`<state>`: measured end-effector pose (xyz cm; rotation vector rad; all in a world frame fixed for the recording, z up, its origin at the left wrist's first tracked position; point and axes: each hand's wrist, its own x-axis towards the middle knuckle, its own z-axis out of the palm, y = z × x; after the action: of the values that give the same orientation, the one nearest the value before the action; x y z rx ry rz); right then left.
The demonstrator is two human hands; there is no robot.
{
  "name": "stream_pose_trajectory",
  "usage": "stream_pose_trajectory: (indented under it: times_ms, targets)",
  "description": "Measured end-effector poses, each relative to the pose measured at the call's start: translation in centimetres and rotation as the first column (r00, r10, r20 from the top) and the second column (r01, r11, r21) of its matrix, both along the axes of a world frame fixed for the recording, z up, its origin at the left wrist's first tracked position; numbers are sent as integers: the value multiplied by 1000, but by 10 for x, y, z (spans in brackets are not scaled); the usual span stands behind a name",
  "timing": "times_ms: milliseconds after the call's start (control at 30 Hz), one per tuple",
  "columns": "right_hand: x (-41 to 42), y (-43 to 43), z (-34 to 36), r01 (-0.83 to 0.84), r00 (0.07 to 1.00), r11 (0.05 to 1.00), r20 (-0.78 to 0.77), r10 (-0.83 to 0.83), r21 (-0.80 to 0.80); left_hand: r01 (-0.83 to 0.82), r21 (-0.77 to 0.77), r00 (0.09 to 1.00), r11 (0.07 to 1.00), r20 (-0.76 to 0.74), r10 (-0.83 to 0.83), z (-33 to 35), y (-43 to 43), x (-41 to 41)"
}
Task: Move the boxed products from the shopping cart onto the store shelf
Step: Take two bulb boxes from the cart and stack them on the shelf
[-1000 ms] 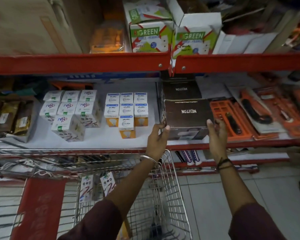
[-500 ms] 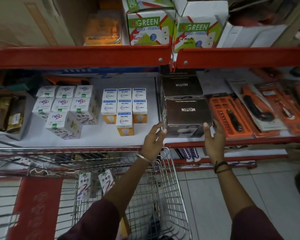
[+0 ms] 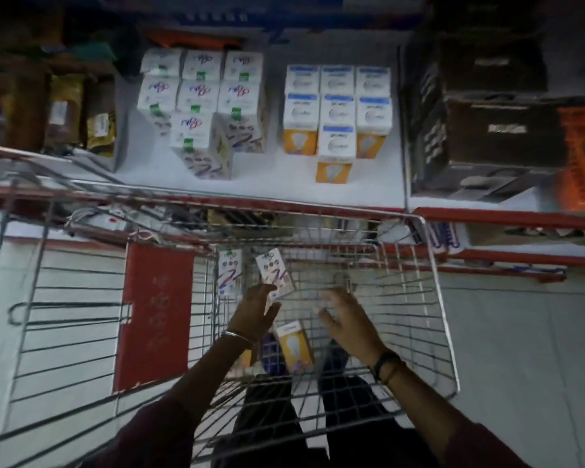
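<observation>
Both hands are inside the wire shopping cart (image 3: 433, 298). My left hand (image 3: 255, 309) reaches toward a white boxed bulb (image 3: 274, 270) leaning at the cart's far left, its fingers touching the box's lower edge. Beside it stands a second white box (image 3: 229, 270). My right hand (image 3: 348, 315) hovers open over the cart's middle, holding nothing. An orange-and-white bulb box (image 3: 293, 346) lies in the cart between my wrists. On the white store shelf (image 3: 274, 184) stand stacked white boxes (image 3: 201, 96), orange-and-white bulb boxes (image 3: 336, 109) and a black Neuton box (image 3: 497, 136).
A second wire cart with a red panel (image 3: 152, 315) stands to the left. Brown packets (image 3: 65, 113) sit at the shelf's left end, an orange tool case (image 3: 581, 157) at its right. The shelf's red edge (image 3: 507, 216) runs just beyond the cart. Tiled floor lies to the right.
Both hands have left the black Neuton box on the shelf and dropped into the cart. The view has tilted down from the shelves to the cart.
</observation>
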<state>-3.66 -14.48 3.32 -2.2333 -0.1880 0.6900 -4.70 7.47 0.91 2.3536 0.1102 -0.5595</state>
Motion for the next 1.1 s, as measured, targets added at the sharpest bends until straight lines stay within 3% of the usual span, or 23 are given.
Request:
stream_pose_trajectory:
  times_ms: [167,233,333,433,667,933,1100]
  targets:
    - [-14,43,-79,-418,892,888,-273,360,-193,217,210,897,953,-427,-110,-76,51,-38]
    - [-16,53,-100,-530,835,807,-323,445,-260,271,240,870,932,-476,-130,-98,62,-46]
    - [-13,59,-121,-597,790,735,-394,469,-321,201,187,879,962,-468,-93,-115,72,-49]
    - [-8,62,-128,-592,787,733,-439,434,-335,205,130,867,970,-483,-119,-118,77,-49]
    - [-7,61,-125,-392,778,897,-594,203,-206,313,104,870,944,-430,-241,-117,83,-57]
    - [0,60,-100,-417,838,888,-461,291,-196,343,-3,823,939,-480,-303,-83,91,-31]
    - [-2,50,-52,-330,925,910,-281,258,-251,323,-30,893,946,-320,-315,-46,80,-34]
